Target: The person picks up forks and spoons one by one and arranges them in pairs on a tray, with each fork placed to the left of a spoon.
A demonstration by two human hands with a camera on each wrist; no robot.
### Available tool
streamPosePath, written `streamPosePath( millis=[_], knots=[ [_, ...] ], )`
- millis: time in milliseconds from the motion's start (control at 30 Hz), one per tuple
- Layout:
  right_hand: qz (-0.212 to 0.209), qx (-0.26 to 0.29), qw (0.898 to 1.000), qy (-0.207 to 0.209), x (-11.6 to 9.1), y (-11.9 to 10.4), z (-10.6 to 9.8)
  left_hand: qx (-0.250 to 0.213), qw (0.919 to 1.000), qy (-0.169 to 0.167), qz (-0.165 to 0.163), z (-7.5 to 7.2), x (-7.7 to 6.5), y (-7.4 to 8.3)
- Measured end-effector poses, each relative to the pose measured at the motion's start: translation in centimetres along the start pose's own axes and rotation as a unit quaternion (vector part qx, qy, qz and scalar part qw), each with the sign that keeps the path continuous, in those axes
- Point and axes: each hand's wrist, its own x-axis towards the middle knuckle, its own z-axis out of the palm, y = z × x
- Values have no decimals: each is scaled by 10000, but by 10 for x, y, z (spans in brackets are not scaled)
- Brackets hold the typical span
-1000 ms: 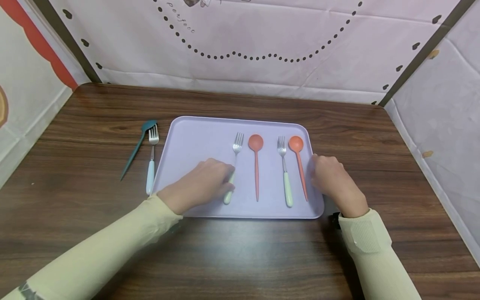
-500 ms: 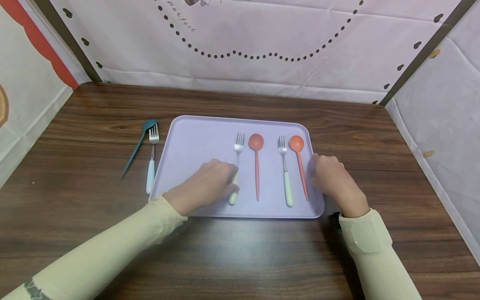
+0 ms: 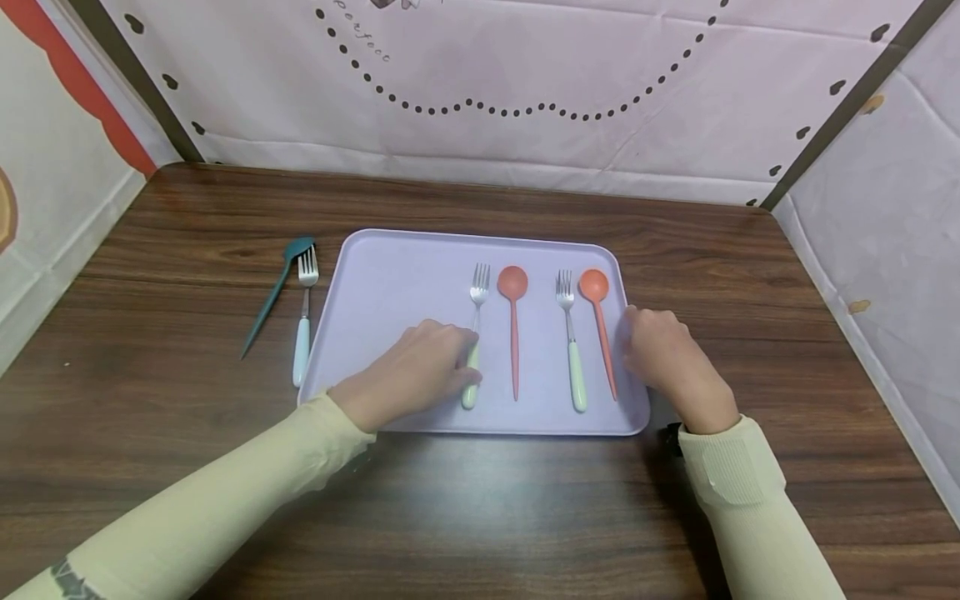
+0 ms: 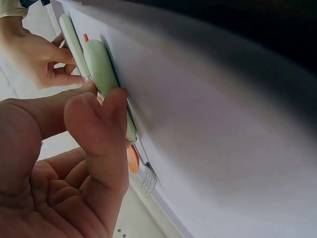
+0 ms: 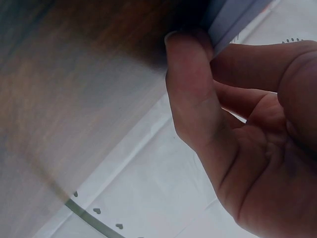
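My left hand (image 3: 416, 368) pinches the light green handle of a fork (image 3: 480, 286) between thumb and fingers, low over the lilac tray (image 3: 397, 279). The handle (image 4: 102, 64) shows right at the fingertips in the left wrist view. To the fork's right lies a coral-red spoon (image 3: 513, 283). Further right on the tray are a second green-handled fork (image 3: 576, 379) and an orange spoon (image 3: 593, 285). At the tray's right side, my right hand (image 3: 671, 362) grips the rim (image 5: 233, 22) with thumb and index finger.
Left of the tray, a dark teal spoon (image 3: 270, 302) and a fork with a pale blue handle (image 3: 302, 350) lie on the brown wooden table (image 3: 480, 517), their heads overlapping. A pale printed cloth (image 3: 525, 50) stands behind the table, with similar panels at both sides.
My left hand has shifted slightly right with the fork, closer to the coral-red spoon. The right hand has stayed at the tray's rim.
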Motion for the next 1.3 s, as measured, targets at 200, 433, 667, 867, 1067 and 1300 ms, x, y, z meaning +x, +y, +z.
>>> streamPosePath(
  millis=[200,433,667,867,1067,1300],
  knots=[
    [-13,-6,10000,-4,0,0,0,38,9999,4,99,0,1,0],
    [-94,-59,9999,46,0,2,0,67,9999,-31,81,0,1,0],
    [-41,0,10000,-42,1,1,-1,53,10000,-78,12,-1,-1,1],
    [-16,6,10000,-59,0,0,-1,-22,10000,-1,-69,-1,-6,0],
    [28,6,10000,-79,1,0,0,-7,9995,201,-254,-4,-13,-4],
    [48,25,10000,-65,1,0,0,172,9977,551,-353,-9,-18,-13]
  ],
)
